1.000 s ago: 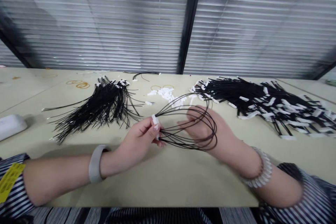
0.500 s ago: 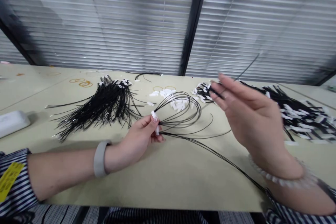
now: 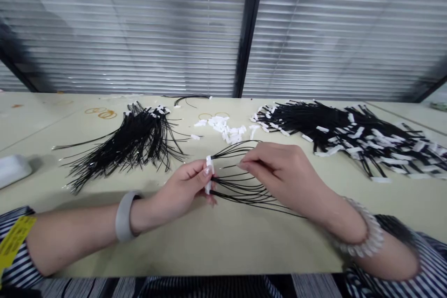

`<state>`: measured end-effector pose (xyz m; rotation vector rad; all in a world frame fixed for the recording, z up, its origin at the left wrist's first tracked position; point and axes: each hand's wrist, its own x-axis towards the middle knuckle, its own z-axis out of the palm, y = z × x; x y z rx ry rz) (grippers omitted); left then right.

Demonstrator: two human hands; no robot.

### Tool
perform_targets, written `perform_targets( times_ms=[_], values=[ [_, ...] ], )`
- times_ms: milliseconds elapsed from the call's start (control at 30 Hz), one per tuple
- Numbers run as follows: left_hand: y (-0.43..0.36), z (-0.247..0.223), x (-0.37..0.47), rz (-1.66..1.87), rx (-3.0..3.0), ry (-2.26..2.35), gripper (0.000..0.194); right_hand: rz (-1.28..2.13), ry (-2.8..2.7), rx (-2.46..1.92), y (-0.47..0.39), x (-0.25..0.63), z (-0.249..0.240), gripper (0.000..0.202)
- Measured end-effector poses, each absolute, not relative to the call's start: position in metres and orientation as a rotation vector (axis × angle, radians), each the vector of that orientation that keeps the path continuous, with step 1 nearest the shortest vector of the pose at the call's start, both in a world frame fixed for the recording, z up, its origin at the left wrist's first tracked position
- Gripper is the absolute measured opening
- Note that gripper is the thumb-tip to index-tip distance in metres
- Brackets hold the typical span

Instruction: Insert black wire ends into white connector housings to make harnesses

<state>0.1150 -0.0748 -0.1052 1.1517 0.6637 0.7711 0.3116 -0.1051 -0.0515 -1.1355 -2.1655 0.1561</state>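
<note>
Near the middle of the table, my left hand [image 3: 190, 179] pinches a long white connector housing [image 3: 209, 164] between thumb and fingers, holding it upright. Several thin black wires [image 3: 240, 187] run out of its right side and pass under and behind my other hand. My right hand [image 3: 279, 167] is closed in a pinch on one black wire [image 3: 228, 166]. That wire's free tip points left at the housing, a short gap away from it. Part of the wires is hidden behind my right hand.
A bundle of loose black wires [image 3: 129, 144] lies at left. Loose white connector housings [image 3: 226, 128] are heaped behind my hands. At right is a large pile of wired harnesses [image 3: 335, 130]. Rubber bands [image 3: 104, 113] and a white case [image 3: 13, 170] lie left. Window blinds [image 3: 157, 32] rise behind.
My right hand has come down and left from the raised position over the right pile, bringing a wire tip near the housing. My left hand still holds the housing, now more upright.
</note>
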Motion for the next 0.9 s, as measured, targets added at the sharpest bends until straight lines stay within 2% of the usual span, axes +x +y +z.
perform_targets(
  times_ms=[900],
  values=[
    [-0.0741, -0.1064, 0.1142, 0.744, 1.175, 0.633, 0.024, 0.154, -2.264, -1.146, -0.1041, 0.3077, -0.0558, 0.014]
  ],
)
